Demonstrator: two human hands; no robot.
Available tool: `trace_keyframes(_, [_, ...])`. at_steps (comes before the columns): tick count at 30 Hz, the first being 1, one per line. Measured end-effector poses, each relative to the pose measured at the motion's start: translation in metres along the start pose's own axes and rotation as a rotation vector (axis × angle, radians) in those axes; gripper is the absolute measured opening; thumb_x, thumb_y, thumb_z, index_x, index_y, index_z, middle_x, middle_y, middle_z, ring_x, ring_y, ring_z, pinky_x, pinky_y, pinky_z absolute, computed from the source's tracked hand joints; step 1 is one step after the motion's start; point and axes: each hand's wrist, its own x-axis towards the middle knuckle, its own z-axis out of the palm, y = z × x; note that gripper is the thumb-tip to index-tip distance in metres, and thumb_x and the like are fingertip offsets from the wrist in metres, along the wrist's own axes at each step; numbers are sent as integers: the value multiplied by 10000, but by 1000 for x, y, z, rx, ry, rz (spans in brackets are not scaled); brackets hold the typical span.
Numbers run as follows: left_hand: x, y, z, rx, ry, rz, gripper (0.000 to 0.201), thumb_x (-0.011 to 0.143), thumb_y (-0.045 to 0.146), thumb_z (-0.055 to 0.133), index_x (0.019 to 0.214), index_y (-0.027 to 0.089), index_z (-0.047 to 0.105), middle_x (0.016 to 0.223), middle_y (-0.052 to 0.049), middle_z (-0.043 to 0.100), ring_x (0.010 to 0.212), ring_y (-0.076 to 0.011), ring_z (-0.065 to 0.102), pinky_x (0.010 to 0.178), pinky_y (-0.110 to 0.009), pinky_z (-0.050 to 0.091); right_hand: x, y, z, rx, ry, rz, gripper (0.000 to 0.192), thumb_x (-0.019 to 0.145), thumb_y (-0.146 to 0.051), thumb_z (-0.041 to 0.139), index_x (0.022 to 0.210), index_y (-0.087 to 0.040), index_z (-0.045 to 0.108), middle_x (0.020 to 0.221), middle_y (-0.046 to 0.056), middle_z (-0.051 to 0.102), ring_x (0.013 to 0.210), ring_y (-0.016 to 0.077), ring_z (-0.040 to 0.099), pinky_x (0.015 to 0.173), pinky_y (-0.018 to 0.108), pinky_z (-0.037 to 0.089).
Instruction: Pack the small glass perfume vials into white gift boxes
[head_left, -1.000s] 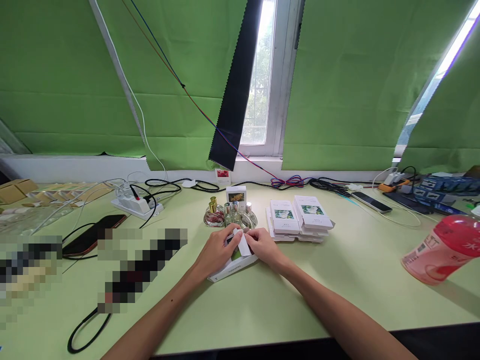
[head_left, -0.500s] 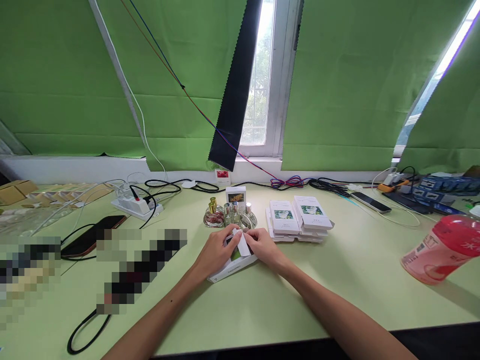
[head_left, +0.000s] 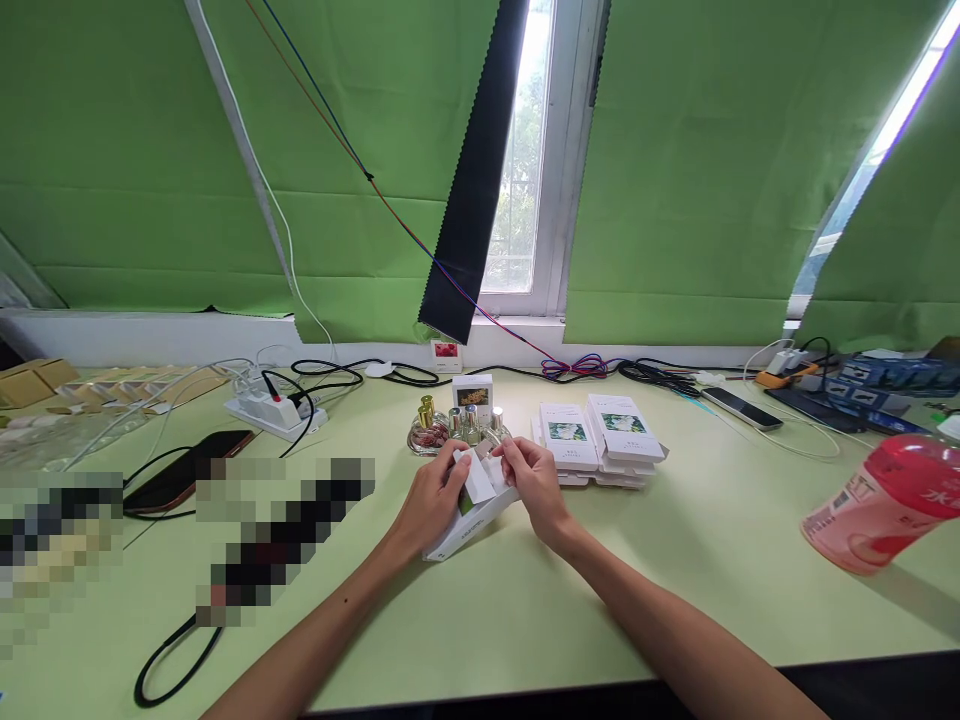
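The small white carton (head_left: 474, 510) is tilted up off the green surface (head_left: 525, 600), just before the perfume bottles (head_left: 459, 428). It looks light, thin and easily crushed, so it is best held by its edges. The left hand (head_left: 433, 497) cups its side while the right hand (head_left: 534, 480) has its fingers pinched on the open flap.

two bare forearms, no sleeves, left hand (head_left: 431, 497), right hand (head_left: 534, 480), ringless

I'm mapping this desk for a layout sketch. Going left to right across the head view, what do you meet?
Dark phone → power strip → perfume bottles → white box held by left hand and right hand → stacked white boxes → pink bottle.
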Motion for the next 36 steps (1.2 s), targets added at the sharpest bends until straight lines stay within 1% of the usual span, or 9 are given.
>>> trace_keyframes(6, [0, -2, 0, -101, 30, -49, 355, 1007, 545, 348, 1076, 241, 518, 798, 22, 642, 714, -175, 566, 657, -281, 422, -5, -7, -1, -44, 67, -116, 371, 895, -532, 581, 744, -195, 607, 656, -13, 525, 637, 141, 457, 604, 276, 361])
trace_keyframes(10, [0, -4, 3, -202, 36, -71, 367, 1004, 571, 362, 1144, 254, 483, 1020, -15, 684, 863, -193, 614, 732, -296, 458, -8, -10, -2, -108, 108, -214, 277, 920, -454, 566, 850, -193, 630, 829, 32, 639, 773, 168, 550, 713, 286, 431])
trace_keyframes(13, [-1, -4, 5, -237, 51, -93, 391, 998, 588, 380, 1192, 257, 458, 1170, -45, 667, 921, -206, 628, 760, -314, 477, -9, -9, -2, -144, 139, -264, 247, 918, -429, 576, 964, -196, 643, 989, 60, 671, 873, 184, 584, 801, 314, 468])
trace_keyframes(17, [-1, -2, 8, -221, 97, -99, 391, 997, 567, 379, 1207, 246, 449, 1190, -70, 654, 934, -224, 637, 759, -339, 492, -9, -5, -2, -188, 175, -297, 248, 888, -407, 620, 1033, -206, 626, 1110, 74, 652, 978, 203, 591, 863, 347, 485])
trace_keyframes(20, [0, -3, 11, -228, 149, -62, 371, 990, 540, 383, 1195, 237, 449, 1173, -72, 648, 959, -233, 635, 775, -354, 503, -8, -3, -1, -202, 179, -281, 283, 868, -401, 644, 1074, -210, 610, 1148, 82, 633, 995, 204, 584, 852, 344, 500])
trace_keyframes(25, [0, -7, 13, -249, 210, -23, 324, 981, 495, 406, 1174, 235, 428, 1109, -62, 642, 917, -220, 633, 755, -350, 508, -7, 2, 2, -165, 97, -190, 371, 853, -442, 666, 1132, -213, 577, 1133, 85, 641, 850, 179, 619, 711, 307, 532])
trace_keyframes(28, [-1, -9, 14, -274, 217, -1, 310, 987, 479, 411, 1180, 236, 410, 1113, -60, 633, 879, -201, 630, 740, -339, 510, -7, 6, 4, -108, 3, -143, 375, 895, -472, 623, 1153, -211, 548, 948, 51, 671, 764, 174, 633, 658, 295, 523])
trace_keyframes(31, [-2, -11, 14, -294, 213, 41, 299, 994, 466, 426, 1185, 238, 398, 1101, -53, 620, 864, -184, 623, 746, -328, 512, -8, 6, 4, -100, -28, -170, 349, 937, -482, 573, 1150, -208, 534, 800, 14, 661, 723, 174, 626, 641, 288, 504])
trace_keyframes(36, [-3, -12, 16, -314, 201, 102, 284, 1007, 441, 444, 1211, 251, 388, 1108, -50, 589, 897, -172, 608, 767, -316, 517, -10, 1, 3, -209, 21, -272, 321, 960, -456, 551, 1151, -199, 565, 800, 13, 671, 672, 154, 598, 633, 279, 481])
